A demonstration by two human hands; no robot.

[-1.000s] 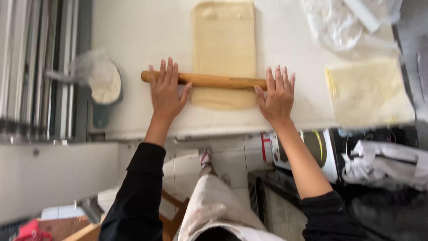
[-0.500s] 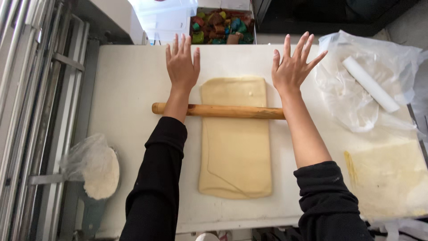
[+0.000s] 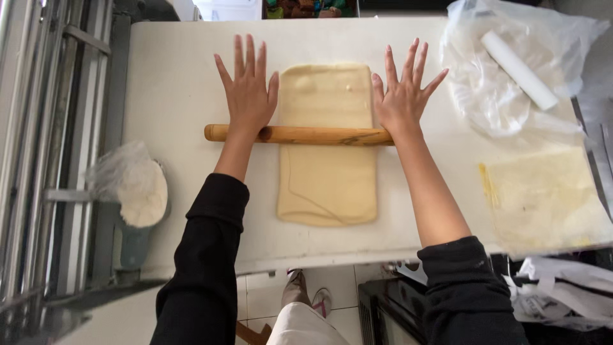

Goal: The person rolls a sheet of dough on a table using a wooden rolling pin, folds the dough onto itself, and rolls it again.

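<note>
Both hands lay flat on the pin (image 3: 299, 135), fingers spread wide and gripping nothing. The left hand (image 3: 248, 96) pressed its palm heel on the pin's left part, the right hand (image 3: 403, 99) on its right end. The wooden pin lay crosswise over the dough (image 3: 327, 182), a long pale rectangle running from the table's (image 3: 179, 76) far middle toward its near edge. At the far right corner sat a clear bag (image 3: 485, 89) with a white roll (image 3: 518, 70) on it. Near the right near corner lay a yellowish sheet (image 3: 543, 198). Off the left edge stood a bagged scoop of flour (image 3: 137, 188).
</note>
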